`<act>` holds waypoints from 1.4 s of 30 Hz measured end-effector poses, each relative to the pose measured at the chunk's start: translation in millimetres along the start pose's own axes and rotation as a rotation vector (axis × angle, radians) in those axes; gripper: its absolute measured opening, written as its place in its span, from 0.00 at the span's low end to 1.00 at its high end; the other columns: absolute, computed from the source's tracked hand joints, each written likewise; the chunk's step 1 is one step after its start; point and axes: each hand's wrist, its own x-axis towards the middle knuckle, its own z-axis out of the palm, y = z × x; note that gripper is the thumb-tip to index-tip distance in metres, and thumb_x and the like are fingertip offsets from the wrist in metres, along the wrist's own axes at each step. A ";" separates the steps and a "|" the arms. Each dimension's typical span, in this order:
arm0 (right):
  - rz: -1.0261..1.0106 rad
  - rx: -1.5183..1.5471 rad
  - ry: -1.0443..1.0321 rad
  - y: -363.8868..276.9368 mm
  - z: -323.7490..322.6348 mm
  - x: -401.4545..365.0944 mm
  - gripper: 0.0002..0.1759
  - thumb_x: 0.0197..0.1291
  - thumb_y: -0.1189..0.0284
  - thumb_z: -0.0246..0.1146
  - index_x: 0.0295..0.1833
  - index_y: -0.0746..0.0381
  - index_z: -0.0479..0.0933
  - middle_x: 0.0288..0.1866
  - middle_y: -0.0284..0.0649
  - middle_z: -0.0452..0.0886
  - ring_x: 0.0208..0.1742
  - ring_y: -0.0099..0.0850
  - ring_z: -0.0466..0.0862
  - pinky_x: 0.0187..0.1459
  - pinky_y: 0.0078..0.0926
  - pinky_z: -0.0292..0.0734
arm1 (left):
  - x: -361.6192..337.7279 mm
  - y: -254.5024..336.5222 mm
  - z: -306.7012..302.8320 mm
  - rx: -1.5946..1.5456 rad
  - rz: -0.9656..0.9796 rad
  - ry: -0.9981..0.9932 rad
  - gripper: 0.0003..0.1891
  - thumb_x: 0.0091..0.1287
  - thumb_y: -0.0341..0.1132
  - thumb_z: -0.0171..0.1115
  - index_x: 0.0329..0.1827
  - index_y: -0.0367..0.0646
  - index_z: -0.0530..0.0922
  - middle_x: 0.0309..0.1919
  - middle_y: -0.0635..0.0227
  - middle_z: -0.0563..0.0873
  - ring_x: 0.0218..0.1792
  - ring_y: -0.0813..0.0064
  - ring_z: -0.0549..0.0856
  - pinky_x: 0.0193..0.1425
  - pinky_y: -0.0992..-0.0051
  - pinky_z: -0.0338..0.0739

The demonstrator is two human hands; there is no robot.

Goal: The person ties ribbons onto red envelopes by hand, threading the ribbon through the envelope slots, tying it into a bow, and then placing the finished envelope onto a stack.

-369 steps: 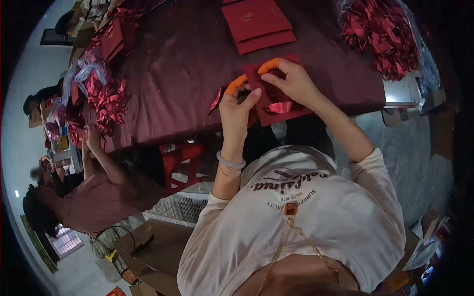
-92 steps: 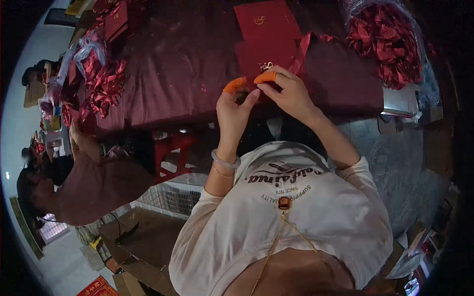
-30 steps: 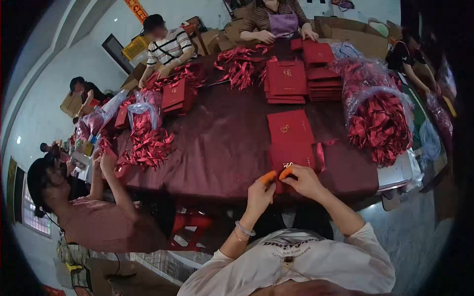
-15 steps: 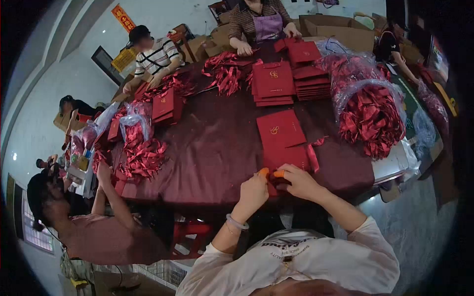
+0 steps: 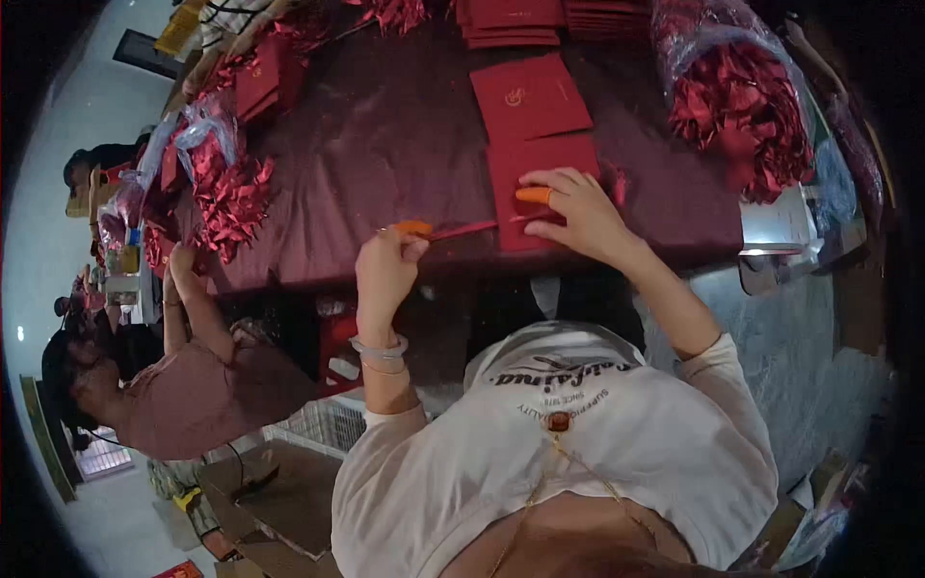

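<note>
You had your left hand (image 5: 385, 270) pulled out to the side, just off the near edge of the counter (image 5: 385, 144). Its grip was narrow: thumb and orange-capped forefinger pinched tight on the end of a thin red ribbon (image 5: 462, 230). The ribbon ran taut and almost level across to your right hand (image 5: 578, 212).

That hand lay over the red card (image 5: 525, 159), which sat flat on the counter right in front of you. Thumb and capped forefinger had closed in where the ribbon met the card's near edge, and the other fingers curled onto the card. By the look of it, you weighted the card so the sideways pull couldn't drag it across the cloth. The rubber caps probably gave you purchase on the slick ribbon.

Just beyond lay a second card (image 5: 530, 96) with a gold emblem, touching or slightly overlapping the first. A clear bag of ribbons (image 5: 742, 106) stood well off to your right, and a loose heap of ribbons (image 5: 226, 193) sat to your left. A co-worker (image 5: 193, 385) sat near that heap, one arm raised to the counter's edge.
</note>
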 end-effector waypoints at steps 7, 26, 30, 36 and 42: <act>-0.083 -0.025 0.158 -5.4 0.1 -1.0 0.21 0.53 0.59 0.66 0.51 0.58 0.78 0.58 0.33 0.73 0.55 0.35 0.74 0.57 0.37 0.67 | -2.9 -17.1 20.2 0.152 0.277 0.490 0.14 0.56 0.26 0.64 0.47 0.42 0.81 0.27 0.59 0.83 0.31 0.60 0.83 0.39 0.67 0.77; 0.607 0.236 0.697 20.1 -37.8 -48.4 0.10 0.59 0.73 0.63 0.44 0.65 0.76 0.39 0.39 0.80 0.40 0.34 0.80 0.45 0.27 0.76 | 36.5 87.1 84.1 -0.252 0.095 0.170 0.32 0.51 0.34 0.73 0.56 0.27 0.70 0.41 0.42 0.77 0.46 0.48 0.76 0.52 0.61 0.71; 0.624 1.075 0.893 30.5 -31.7 -64.8 0.14 0.62 0.77 0.61 0.54 0.65 0.75 0.51 0.38 0.78 0.49 0.26 0.78 0.52 0.21 0.72 | 27.1 78.4 88.2 -0.566 0.028 0.224 0.28 0.52 0.31 0.72 0.56 0.36 0.72 0.38 0.57 0.80 0.41 0.65 0.81 0.45 0.72 0.74; 0.535 1.928 0.718 40.1 -32.1 -82.8 0.17 0.63 0.77 0.58 0.58 0.67 0.71 0.57 0.44 0.74 0.55 0.28 0.76 0.59 0.22 0.71 | 17.5 67.7 87.9 -1.146 -0.062 0.161 0.18 0.59 0.26 0.66 0.52 0.34 0.73 0.42 0.63 0.81 0.43 0.75 0.80 0.49 0.77 0.74; 0.566 1.613 0.738 23.5 -33.9 -70.0 0.15 0.65 0.73 0.56 0.55 0.67 0.72 0.59 0.48 0.74 0.56 0.31 0.76 0.59 0.27 0.74 | 18.3 65.1 84.3 -1.171 -0.113 0.125 0.16 0.61 0.24 0.63 0.51 0.35 0.74 0.42 0.64 0.80 0.43 0.77 0.80 0.50 0.78 0.74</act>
